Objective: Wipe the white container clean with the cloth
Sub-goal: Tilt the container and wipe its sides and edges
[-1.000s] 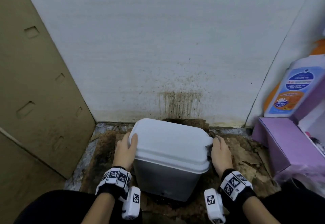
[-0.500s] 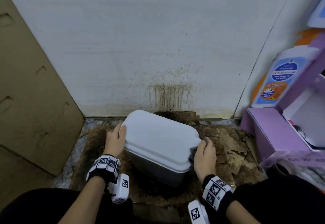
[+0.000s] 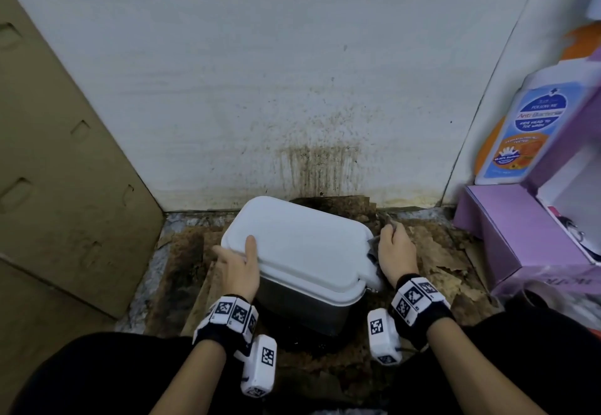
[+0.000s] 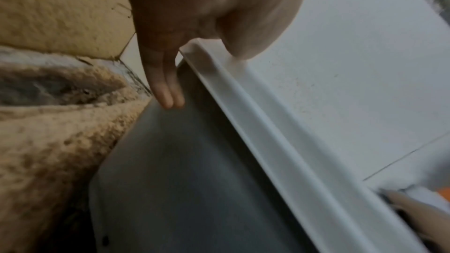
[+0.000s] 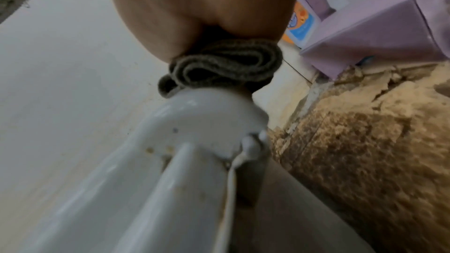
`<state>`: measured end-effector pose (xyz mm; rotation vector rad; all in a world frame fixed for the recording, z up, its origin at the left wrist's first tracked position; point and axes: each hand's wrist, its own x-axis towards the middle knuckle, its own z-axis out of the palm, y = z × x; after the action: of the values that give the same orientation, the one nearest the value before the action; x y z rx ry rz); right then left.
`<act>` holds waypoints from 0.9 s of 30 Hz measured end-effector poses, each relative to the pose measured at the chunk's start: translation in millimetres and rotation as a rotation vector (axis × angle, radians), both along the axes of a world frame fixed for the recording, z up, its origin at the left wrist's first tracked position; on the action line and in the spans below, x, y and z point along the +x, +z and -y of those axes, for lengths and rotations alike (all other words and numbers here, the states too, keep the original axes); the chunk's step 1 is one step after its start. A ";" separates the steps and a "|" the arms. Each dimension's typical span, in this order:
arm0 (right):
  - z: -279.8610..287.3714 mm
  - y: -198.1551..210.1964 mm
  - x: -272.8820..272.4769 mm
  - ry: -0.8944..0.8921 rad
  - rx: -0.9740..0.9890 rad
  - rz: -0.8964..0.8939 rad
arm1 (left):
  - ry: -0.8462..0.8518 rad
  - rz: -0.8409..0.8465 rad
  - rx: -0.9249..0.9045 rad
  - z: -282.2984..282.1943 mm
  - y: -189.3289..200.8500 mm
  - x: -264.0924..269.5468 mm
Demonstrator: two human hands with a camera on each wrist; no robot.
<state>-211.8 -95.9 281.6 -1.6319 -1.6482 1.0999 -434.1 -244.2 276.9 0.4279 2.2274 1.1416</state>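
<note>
head view: left hand (image 3: 239, 271) pinches the white container (image 3: 302, 245) at its left rim (thumb on top). right hand (image 3: 396, 252) grips the bunched cloth (image 3: 373, 248) against its right end.

Item: white container (image 3: 302, 245)
Build: rectangular, rounded corners; white lid shut over a grey body
Pose: askew to the wall (image 3: 292, 56), on the stained brown floor (image 3: 432, 268)
Item: cloth (image 5: 224, 66)
Look: grey-brown, bunched in folds
Place: pressed to the container's right lid edge, gripped in the right hand (image 3: 395, 248)
</note>
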 end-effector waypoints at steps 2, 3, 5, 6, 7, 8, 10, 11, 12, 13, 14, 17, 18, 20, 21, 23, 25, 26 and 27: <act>-7.6 4.8 -4.9 0.107 0.017 0.018 | -0.027 0.060 0.014 3.7 0.4 10.8; -11.1 6.9 -7.3 0.177 0.017 0.036 | -0.052 0.089 0.028 4.1 -2.6 14.4; -16.6 10.8 -11.6 0.307 -0.002 0.079 | -0.087 0.173 0.078 4.0 -4.9 21.7; -18.3 11.9 -12.6 0.349 -0.017 0.094 | -0.085 0.236 0.103 2.9 -5.3 24.7; -19.5 12.2 -12.8 0.377 -0.029 0.105 | -0.083 0.294 0.122 1.7 -5.3 28.1; -20.4 12.1 -12.8 0.394 -0.035 0.112 | -0.072 0.338 0.129 -0.3 -6.1 29.8; -21.2 12.0 -12.7 0.412 -0.046 0.116 | -0.043 0.414 0.145 -4.2 -8.3 33.5; -21.2 12.3 -12.6 0.419 -0.050 0.114 | -0.021 0.442 0.167 -6.0 -10.8 35.1; -21.1 12.7 -12.8 0.424 -0.055 0.109 | 0.010 0.455 0.187 -8.1 -16.8 34.4; -21.0 12.9 -12.6 0.426 -0.055 0.102 | 0.040 0.446 0.203 -9.1 -21.9 34.1; -20.8 12.5 -13.0 0.420 -0.058 0.095 | 0.051 0.431 0.210 -10.2 -30.9 31.7; -19.2 10.4 -13.7 0.406 -0.056 0.080 | 0.034 0.374 0.213 -10.7 -47.1 26.6; -18.0 9.8 -13.8 0.403 -0.060 0.076 | 0.026 0.361 0.208 -9.2 -50.7 24.0; -14.8 10.4 -13.9 0.394 -0.064 0.071 | 0.010 0.338 0.187 -8.1 -52.4 19.4; -11.8 11.6 -14.5 0.379 -0.063 0.071 | 0.003 0.318 0.188 -8.3 -52.6 15.9; -0.6 13.6 -17.8 0.325 -0.041 0.054 | -0.016 0.263 0.185 -5.9 -32.8 16.3; 17.8 12.8 -24.1 0.244 0.000 0.039 | -0.048 0.193 0.194 -4.7 -19.8 12.3; 28.8 11.3 -27.6 0.198 0.017 0.044 | -0.072 0.186 0.191 -4.5 -13.2 9.2; 40.4 10.2 -30.6 0.150 0.028 0.050 | -0.107 0.183 0.195 -4.8 -9.3 4.5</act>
<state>-242.3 -136.3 291.8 -1.5502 -1.8351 1.1112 -429.6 -239.4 267.7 0.4951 1.9218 1.2917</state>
